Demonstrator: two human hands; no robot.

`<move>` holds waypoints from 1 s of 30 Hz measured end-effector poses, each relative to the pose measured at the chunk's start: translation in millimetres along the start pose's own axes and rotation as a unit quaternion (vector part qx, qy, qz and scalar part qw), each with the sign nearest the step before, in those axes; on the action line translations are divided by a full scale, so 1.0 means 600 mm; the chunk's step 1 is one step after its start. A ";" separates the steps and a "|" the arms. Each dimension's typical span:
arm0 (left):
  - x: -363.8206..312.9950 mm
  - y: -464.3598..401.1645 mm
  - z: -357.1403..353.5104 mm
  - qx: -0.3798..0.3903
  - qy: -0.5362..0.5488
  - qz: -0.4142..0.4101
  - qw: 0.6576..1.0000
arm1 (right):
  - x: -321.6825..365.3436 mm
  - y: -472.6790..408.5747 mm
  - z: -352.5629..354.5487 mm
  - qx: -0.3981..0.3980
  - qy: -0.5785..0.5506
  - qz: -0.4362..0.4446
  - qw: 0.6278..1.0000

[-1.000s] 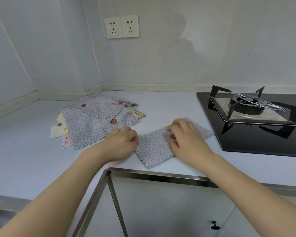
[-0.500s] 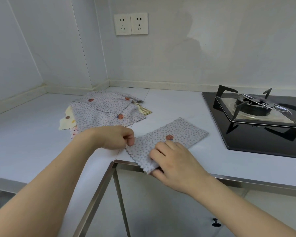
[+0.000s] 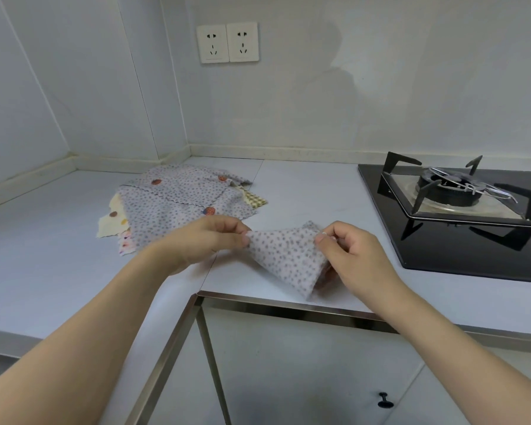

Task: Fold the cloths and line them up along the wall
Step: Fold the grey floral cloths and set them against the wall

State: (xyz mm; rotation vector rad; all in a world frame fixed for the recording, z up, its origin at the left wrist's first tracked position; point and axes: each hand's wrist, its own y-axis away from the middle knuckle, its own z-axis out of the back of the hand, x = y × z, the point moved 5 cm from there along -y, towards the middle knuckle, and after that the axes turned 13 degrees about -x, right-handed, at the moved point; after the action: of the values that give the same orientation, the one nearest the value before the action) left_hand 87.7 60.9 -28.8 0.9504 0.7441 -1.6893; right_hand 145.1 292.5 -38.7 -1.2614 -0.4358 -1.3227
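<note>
Mid-fold: my left hand [image 3: 210, 237] and right hand [image 3: 347, 253] pinch cloth [image 3: 284, 256] corners, left of stove [image 3: 460, 207]. Next: lay flat, crease, slide to wall [image 3: 319, 87].

Left hand [image 3: 209, 240] thumb-and-finger grip closed, right hand [image 3: 354, 256] pinching likewise, both forearms extended forward, converging

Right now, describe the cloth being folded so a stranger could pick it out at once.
Start at the black glass gas hob on the pale countertop and look just left of it, at the front edge. There the pale grey dotted cloth hangs lifted between the left hand and the right hand. The other cloths lie flat in a heap nearer the corner.
</note>
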 end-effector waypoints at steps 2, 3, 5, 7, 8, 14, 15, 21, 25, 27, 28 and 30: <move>-0.006 -0.005 -0.015 -0.018 0.012 -0.001 1.000 | -0.012 -0.014 0.020 -0.007 0.091 0.033 0.995; -0.010 -0.010 -0.023 -0.033 0.012 0.000 0.999 | -0.020 -0.022 0.030 -0.008 0.131 0.038 0.991; -0.023 -0.022 -0.040 -0.063 -0.003 0.004 0.998 | -0.033 -0.034 0.045 -0.007 0.188 0.041 0.981; -0.035 -0.036 -0.058 -0.066 -0.019 0.022 0.997 | -0.042 -0.038 0.052 0.004 0.222 0.047 0.974; -0.038 -0.044 -0.068 -0.055 -0.022 0.038 0.997 | -0.046 -0.037 0.054 0.009 0.235 0.053 0.971; -0.072 -0.081 -0.106 -0.081 0.029 0.046 0.995 | -0.056 -0.037 0.056 0.011 0.247 0.095 0.964; -0.074 -0.083 -0.109 -0.095 0.055 0.046 0.993 | -0.058 -0.038 0.057 0.008 0.240 0.097 0.966; -0.054 -0.099 -0.121 -0.125 0.014 0.089 0.988 | -0.075 -0.046 0.068 -0.045 0.206 0.084 0.974; -0.064 -0.106 -0.126 -0.127 0.006 0.041 0.991 | -0.074 -0.044 0.064 -0.055 0.238 0.101 0.964; -0.062 -0.106 -0.130 -0.144 -0.035 0.022 0.989 | -0.073 -0.044 0.061 -0.061 0.261 0.114 0.957; -0.058 -0.106 -0.133 -0.151 -0.059 0.020 0.987 | -0.073 -0.045 0.060 -0.063 0.270 0.111 0.954; -0.053 -0.105 -0.139 -0.157 -0.075 0.023 0.985 | -0.075 -0.045 0.059 -0.064 0.286 0.110 0.950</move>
State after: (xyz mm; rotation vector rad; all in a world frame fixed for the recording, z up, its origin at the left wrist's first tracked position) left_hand 53.1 164.0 -40.8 0.6107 0.8496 -1.5274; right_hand 122.8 349.9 -52.5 -0.9357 0.1977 -1.4617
